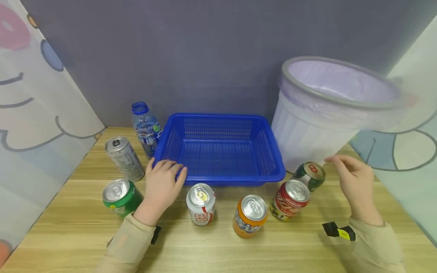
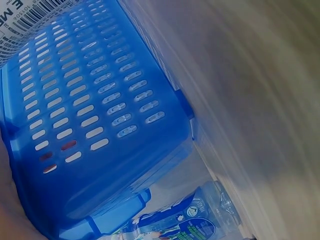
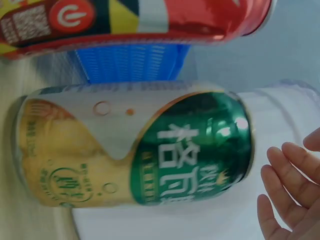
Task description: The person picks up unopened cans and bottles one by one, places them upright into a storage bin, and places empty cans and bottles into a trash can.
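My left hand lies at the near left corner of the blue plastic basket, its fingers bent over the rim. In the left wrist view the hand's edge shows beside the slotted basket wall. My right hand hovers just right of a green and gold can, holding nothing. The right wrist view has its loosely bent fingers apart from that can's top end. A red can stands right beside the green one.
An orange can and a white can stand before the basket. To the left are a green can, a tall silver can and a blue-capped bottle. A lined white bin stands back right, against the grey wall.
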`<action>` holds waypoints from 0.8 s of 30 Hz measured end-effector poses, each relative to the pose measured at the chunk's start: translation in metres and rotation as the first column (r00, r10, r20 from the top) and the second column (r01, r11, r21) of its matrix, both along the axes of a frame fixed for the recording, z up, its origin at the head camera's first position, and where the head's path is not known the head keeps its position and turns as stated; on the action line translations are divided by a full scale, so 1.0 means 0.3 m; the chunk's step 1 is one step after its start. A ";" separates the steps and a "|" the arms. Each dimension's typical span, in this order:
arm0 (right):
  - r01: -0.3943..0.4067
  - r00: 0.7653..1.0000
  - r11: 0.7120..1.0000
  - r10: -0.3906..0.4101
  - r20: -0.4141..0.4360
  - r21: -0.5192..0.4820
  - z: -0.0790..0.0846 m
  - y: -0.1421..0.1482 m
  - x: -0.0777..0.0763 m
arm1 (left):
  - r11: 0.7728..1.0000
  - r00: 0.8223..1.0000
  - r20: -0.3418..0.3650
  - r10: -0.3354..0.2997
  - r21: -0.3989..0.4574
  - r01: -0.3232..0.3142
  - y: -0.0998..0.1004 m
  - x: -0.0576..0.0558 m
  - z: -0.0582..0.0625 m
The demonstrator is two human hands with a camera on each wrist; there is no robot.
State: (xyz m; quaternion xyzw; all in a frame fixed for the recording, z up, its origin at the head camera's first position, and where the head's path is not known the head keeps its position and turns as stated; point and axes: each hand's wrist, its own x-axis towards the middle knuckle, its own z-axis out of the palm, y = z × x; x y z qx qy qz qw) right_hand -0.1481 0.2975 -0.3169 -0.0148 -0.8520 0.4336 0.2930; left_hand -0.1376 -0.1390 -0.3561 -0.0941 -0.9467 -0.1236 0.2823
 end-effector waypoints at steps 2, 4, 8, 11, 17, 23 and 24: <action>-0.016 0.999 1.000 0.015 0.032 0.023 -0.005 0.006 -0.008 | 1.000 1.000 0.007 0.004 0.004 -0.004 -0.001 0.003 0.001; -0.035 0.998 0.998 0.032 0.059 0.042 -0.010 0.010 -0.016 | 1.000 1.000 0.009 0.005 0.006 -0.005 -0.001 0.007 0.002; -0.078 0.992 0.995 0.071 0.105 0.062 -0.021 0.024 -0.030 | 1.000 1.000 0.004 0.002 0.007 -0.002 0.000 0.009 0.005; -0.135 0.982 0.987 0.123 0.141 0.082 -0.025 0.043 -0.040 | 1.000 1.000 0.003 0.001 0.004 -0.001 -0.001 0.008 0.007; -0.291 0.927 0.946 0.242 0.288 0.142 -0.034 0.102 -0.060 | 1.000 1.000 0.013 0.003 0.002 -0.003 -0.001 0.004 0.008; -0.442 0.850 0.872 0.331 0.410 0.213 -0.050 0.128 -0.072 | 1.000 1.000 0.013 -0.004 0.006 0.004 -0.001 0.002 0.006; -0.456 0.842 0.863 0.339 0.420 0.216 -0.052 0.130 -0.072 | 1.000 1.000 0.012 -0.006 0.006 0.006 -0.001 0.002 0.006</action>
